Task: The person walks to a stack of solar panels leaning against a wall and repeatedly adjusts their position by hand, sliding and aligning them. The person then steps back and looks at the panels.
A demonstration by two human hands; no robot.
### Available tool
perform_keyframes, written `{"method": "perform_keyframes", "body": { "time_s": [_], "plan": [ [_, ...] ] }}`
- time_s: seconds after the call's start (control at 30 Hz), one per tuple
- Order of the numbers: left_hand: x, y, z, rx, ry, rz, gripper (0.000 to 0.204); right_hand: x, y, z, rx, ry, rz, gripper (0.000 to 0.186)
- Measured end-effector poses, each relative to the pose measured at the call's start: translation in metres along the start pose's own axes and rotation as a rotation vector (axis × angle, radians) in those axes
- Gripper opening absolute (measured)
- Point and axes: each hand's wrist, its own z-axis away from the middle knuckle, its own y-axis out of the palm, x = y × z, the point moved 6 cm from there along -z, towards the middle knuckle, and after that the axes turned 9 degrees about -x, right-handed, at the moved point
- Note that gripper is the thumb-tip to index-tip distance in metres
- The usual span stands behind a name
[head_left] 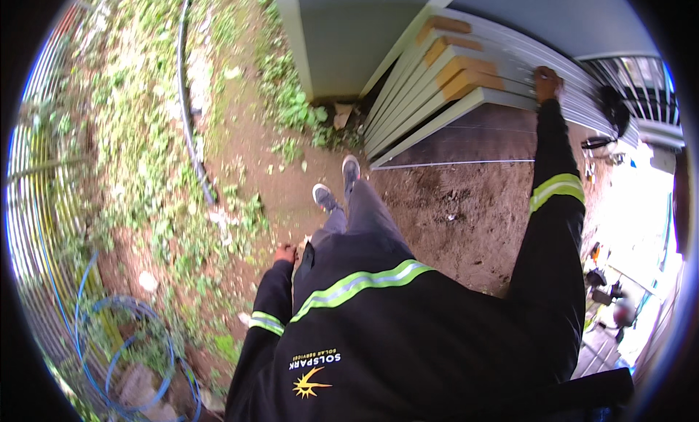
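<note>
A stack of framed solar panels (488, 120) leans against a grey wall on the right, with tan cardboard corner pieces (466, 83) on several of the frames. My right hand (548, 83) reaches forward to the upper edges of the stack, its fingers curled over a frame. The front panel shows a dark face and a silver rim. Low beside my left hip hangs my left hand (286, 253), away from the panels. Its fingers are curled, and nothing shows in them.
A black hose (186, 101) runs through weeds on the left. Blue tubing (135, 305) lies coiled beside corrugated sheeting (36, 174). A grey pillar (295, 43) stands ahead near my feet. Tools (608, 294) and a barred railing (633, 87) are at the right.
</note>
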Motion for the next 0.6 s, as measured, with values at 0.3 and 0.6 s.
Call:
{"method": "perform_keyframes", "body": {
  "time_s": [0.3, 0.6],
  "plan": [
    [-0.100, 0.018, -0.014, 0.066, 0.155, 0.159, 0.018, 0.072, -0.059, 0.036, -0.119, 0.083, 0.021, 0.018],
    [-0.462, 0.153, 0.147, 0.448, 0.671, 0.304, 0.021, 0.090, -0.076, 0.043, -0.111, 0.079, -0.026, 0.029]
  ]
}}
